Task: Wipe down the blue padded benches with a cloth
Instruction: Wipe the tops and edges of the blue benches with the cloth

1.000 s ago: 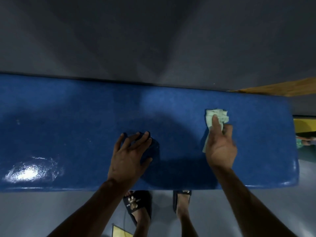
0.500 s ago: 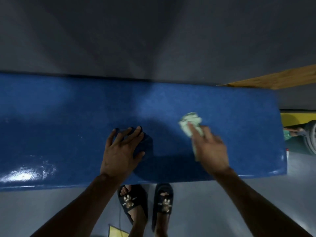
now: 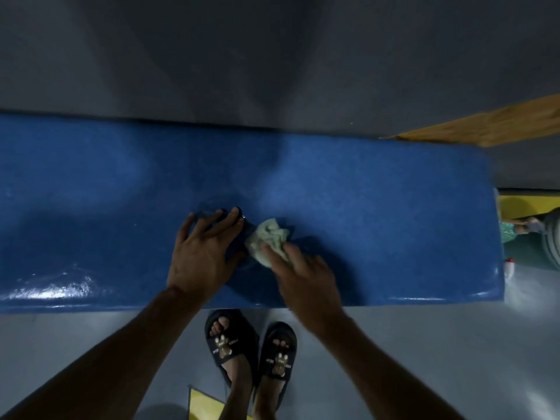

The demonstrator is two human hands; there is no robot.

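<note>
**Cloth swept left, now beside the left hand**

Since a second ago, my right hand has dragged the cloth leftward across the blue tabletop; it presses the cloth with fingers loosely bent. My left hand lies flat, fingers spread, unmoved.

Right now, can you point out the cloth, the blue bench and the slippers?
cloth [image 3: 268,234], head view, crumpled middle.
blue padded bench [image 3: 394,213], head view, bare top surface.
slippers [image 3: 225,344], head view, strap of the left slipper.

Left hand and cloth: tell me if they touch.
Cannot tell. In the head view the left hand lies flat beside the cloth; any gap is lost in shadow.
</note>
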